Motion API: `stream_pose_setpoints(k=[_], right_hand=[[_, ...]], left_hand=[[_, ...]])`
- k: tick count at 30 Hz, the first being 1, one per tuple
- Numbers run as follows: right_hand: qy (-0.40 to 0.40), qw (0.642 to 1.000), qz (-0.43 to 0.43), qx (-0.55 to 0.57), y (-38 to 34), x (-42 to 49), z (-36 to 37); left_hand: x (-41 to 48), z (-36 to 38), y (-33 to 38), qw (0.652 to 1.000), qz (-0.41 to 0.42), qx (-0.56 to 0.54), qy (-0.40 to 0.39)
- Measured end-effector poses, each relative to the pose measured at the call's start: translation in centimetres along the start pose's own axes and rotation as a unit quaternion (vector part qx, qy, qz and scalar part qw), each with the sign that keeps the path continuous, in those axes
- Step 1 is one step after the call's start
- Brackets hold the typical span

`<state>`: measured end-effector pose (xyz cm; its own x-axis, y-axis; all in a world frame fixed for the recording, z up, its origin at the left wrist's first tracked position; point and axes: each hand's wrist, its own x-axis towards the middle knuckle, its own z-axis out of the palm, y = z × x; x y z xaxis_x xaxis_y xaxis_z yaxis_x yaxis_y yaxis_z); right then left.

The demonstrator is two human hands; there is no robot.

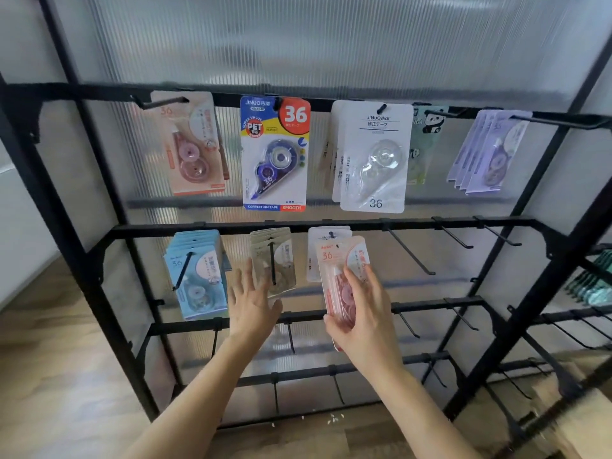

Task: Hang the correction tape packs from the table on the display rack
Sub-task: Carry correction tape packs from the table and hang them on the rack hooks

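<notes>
While the hanging step is in hand, entries run left to right. Pale blue carded packs [198,276]: stacked on a second-rail hook. Left hand [253,301]: fingers spread, holding nothing, just before the beige carded packs [281,256]. Pink-and-white correction tape pack [334,276]: upright, gripped low by the right hand [361,313], overlapping a hung white carded pack [326,235]. Next move, judged: thread its top hole onto a hook tip. Bare black hooks [409,253]: open room rightward; black rack rail [357,224] close above.

Two hands [253,303] [364,313], one held pack [331,260]
</notes>
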<state>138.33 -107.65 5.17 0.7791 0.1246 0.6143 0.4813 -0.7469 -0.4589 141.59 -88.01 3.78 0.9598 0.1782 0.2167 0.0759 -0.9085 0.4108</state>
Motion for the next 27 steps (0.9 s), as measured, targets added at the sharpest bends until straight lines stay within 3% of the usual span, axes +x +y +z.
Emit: stream_pose_setpoints(k=[4, 9, 18, 21, 27], right_hand=[[0.006, 0.999, -0.030, 0.028, -2.4, 0.3, -1.0], [0.005, 0.997, -0.062, 0.051, -6.4, 1.6, -1.7], [0.036, 0.989, -0.133, 0.062, -15.4, 5.3, -0.9], [0.046, 0.986, -0.145, 0.071, -18.4, 6.9, 0.1], [0.153, 0.974, -0.161, 0.039, -22.8, 9.6, 2.4]], left_hand=[[-3.3, -4.4, -0.3, 0.990, 0.059, -0.067, 0.111], [-5.7, -10.9, -1.9, 0.974, 0.079, -0.041, 0.210], [-4.3, -17.0, -8.2, 0.980, -0.011, -0.019, 0.197], [-3.0, -17.6, -10.0, 0.981, -0.008, -0.023, 0.192], [-1.0, -18.5, -12.5, 0.984, 0.036, -0.028, 0.173]])
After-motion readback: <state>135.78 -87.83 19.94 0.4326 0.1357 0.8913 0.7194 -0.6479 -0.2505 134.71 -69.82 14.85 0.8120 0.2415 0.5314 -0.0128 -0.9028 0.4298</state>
